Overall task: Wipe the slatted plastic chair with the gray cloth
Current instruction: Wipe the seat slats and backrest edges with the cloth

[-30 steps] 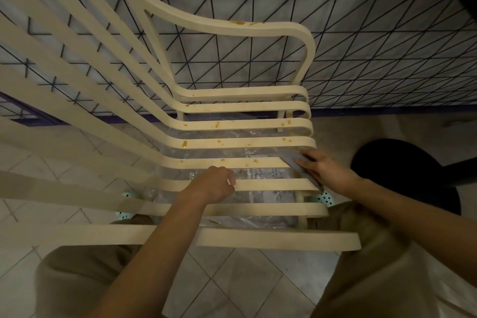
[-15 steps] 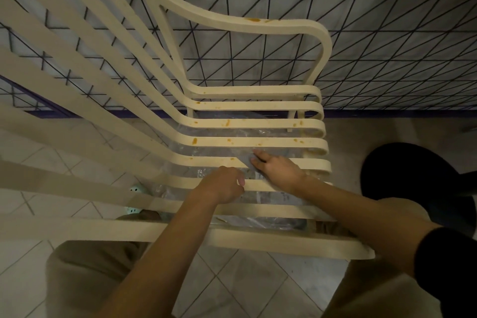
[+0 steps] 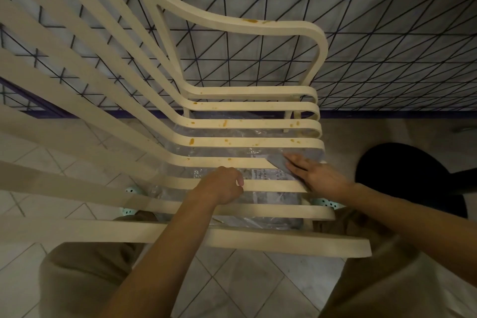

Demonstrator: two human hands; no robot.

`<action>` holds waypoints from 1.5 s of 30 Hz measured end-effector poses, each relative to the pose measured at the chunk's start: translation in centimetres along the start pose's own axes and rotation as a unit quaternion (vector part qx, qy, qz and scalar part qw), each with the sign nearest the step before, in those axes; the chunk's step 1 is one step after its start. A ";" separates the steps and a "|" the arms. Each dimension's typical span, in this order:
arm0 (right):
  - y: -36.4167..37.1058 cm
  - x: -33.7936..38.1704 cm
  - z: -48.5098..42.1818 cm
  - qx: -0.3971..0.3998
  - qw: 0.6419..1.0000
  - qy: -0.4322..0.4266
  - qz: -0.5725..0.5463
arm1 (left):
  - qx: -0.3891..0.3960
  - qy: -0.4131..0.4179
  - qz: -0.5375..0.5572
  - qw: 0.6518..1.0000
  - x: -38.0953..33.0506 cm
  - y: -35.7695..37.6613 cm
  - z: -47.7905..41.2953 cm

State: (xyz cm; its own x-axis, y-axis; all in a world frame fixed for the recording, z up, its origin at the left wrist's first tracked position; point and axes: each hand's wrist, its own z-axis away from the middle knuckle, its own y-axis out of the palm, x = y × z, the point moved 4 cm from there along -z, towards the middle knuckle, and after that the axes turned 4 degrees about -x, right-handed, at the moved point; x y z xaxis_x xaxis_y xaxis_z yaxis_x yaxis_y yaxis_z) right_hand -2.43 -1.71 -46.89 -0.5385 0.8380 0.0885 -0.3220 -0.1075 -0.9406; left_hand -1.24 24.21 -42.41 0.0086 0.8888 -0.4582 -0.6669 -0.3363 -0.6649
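your left hand (image 3: 222, 186) is curled round a middle seat slat of the cream slatted plastic chair (image 3: 247, 92), bracing it. your right hand (image 3: 320, 175) lies with its fingers straight and flat on the gray cloth (image 3: 280, 164), pressing it onto a slat near the seat's right end. part of the cloth bridges the gap to the next slat.

the likeliest slip, as i judge it, is the cloth itself. you press it rather than grip it, so a quick stroke could bunch it under your palm. it could also drop through a gap onto the crumpled clear plastic sheet (image 3: 232, 151) under the seat.

the orange-brown stains (image 3: 191, 141) dot the slats beyond the cloth, and more sit on the curved armrest (image 3: 249, 20). one long pass may smear them along a slat instead of lifting them, and the slat edges are easy to miss.

your fingertips could catch in the gaps if you sweep across the slats rather than along them. if your left hand loosens, a firm push may slide the chair on the pale tiled floor (image 3: 232, 286). a black round object (image 3: 402, 175) shows past your right forearm, and i cannot tell how close it is.
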 end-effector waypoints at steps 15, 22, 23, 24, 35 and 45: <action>1.0 6.2 -7.8 -0.060 0.989 -0.120 0.061 | -0.009 0.013 -0.007 1.000 -0.3 0.2 -0.1; 1.0 8.9 -12.0 -0.070 0.988 -0.131 -0.040 | -0.014 0.031 -0.037 0.999 -0.6 0.3 0.0; 0.9 9.1 -12.2 -0.063 0.988 -0.135 -0.041 | -0.016 0.029 -0.037 0.999 -0.7 0.3 0.1; 0.7 9.2 -12.3 -0.058 0.988 -0.137 -0.039 | -0.017 0.028 -0.036 0.999 -0.7 0.3 0.1; 1.4 2.9 -6.5 -0.060 0.988 -0.139 0.010 | 0.002 0.012 -0.035 0.999 -0.5 0.3 0.2; 0.9 -0.4 -2.8 -0.064 0.987 -0.142 0.036 | 0.013 0.019 -0.033 0.999 -0.6 0.5 0.2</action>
State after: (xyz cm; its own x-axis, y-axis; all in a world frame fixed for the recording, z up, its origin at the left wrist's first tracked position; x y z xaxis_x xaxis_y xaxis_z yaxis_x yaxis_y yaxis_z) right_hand -0.34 -0.69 -48.69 -0.7583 0.6454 0.0918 -0.1845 -0.0774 -0.9798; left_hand -1.78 23.58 -42.34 0.0816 0.8961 -0.4362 -0.6838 -0.2681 -0.6787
